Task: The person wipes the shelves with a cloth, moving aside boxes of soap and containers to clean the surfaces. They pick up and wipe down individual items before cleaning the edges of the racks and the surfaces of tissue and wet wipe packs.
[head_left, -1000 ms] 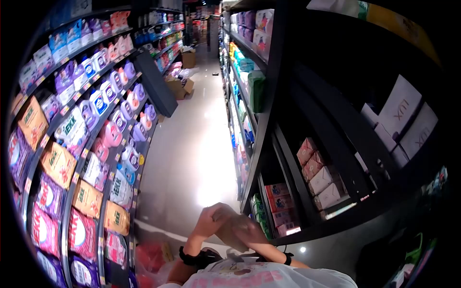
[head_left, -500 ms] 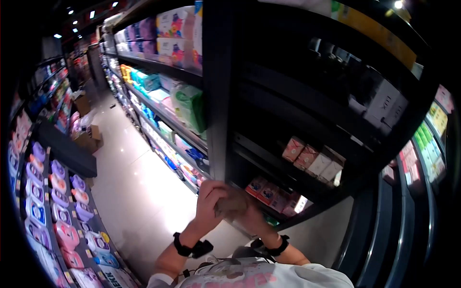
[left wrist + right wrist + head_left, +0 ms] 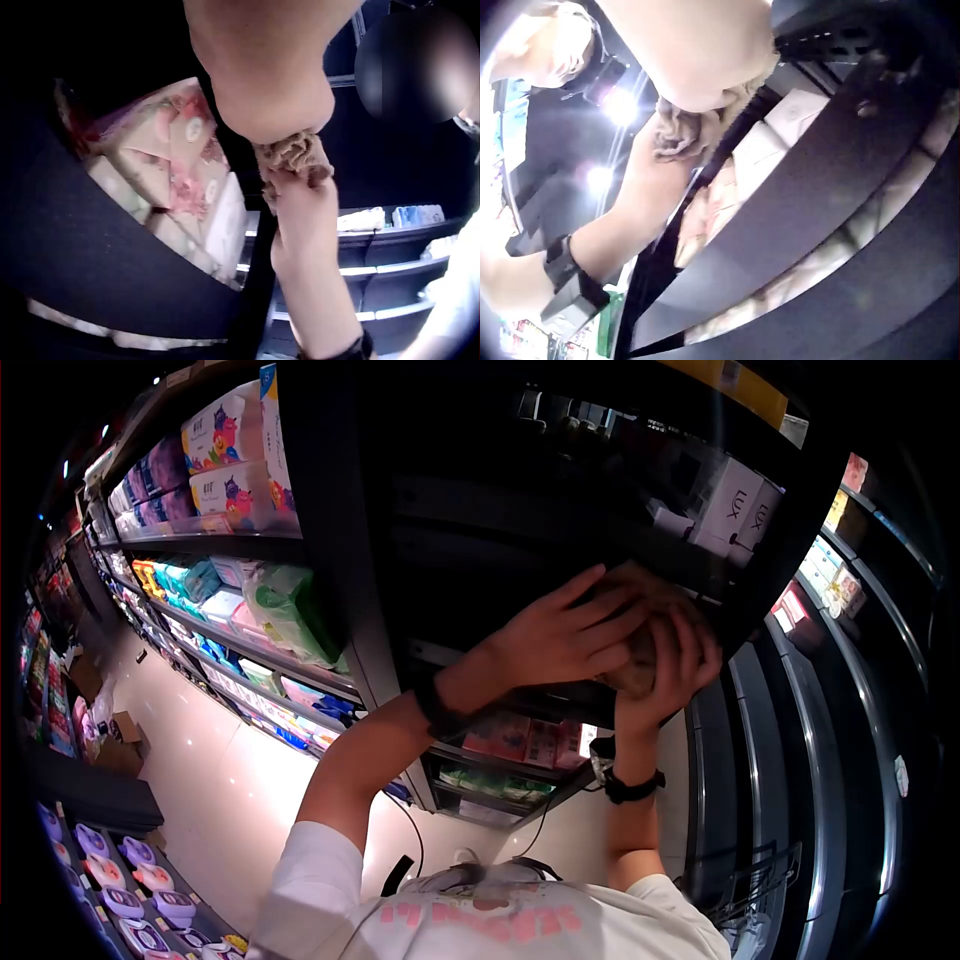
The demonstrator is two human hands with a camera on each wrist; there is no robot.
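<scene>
A crumpled brown cloth [image 3: 296, 154] is bunched between the two hands, in front of a dark shelf unit. In the head view my left hand [image 3: 565, 635] reaches across from the left, its fingers spread over the cloth's near side. My right hand [image 3: 672, 660] comes up from below and curls its fingers round the other side. Folds of the cloth [image 3: 681, 135] stick out between the hands in the right wrist view. Much of it is hidden under the fingers.
White LUX boxes [image 3: 735, 510] stand on a shelf at upper right. Wrapped pink packs [image 3: 169, 161] sit beside the hands in the left wrist view. Tissue packs [image 3: 225, 490] fill the shelves at left. Dark shelves [image 3: 810, 760] with metal edges run down the right.
The view has turned right, from the aisle towards the dark shelves. Both hands have risen and moved outward from near the body with the cloth, and the fingers have spread over it.
</scene>
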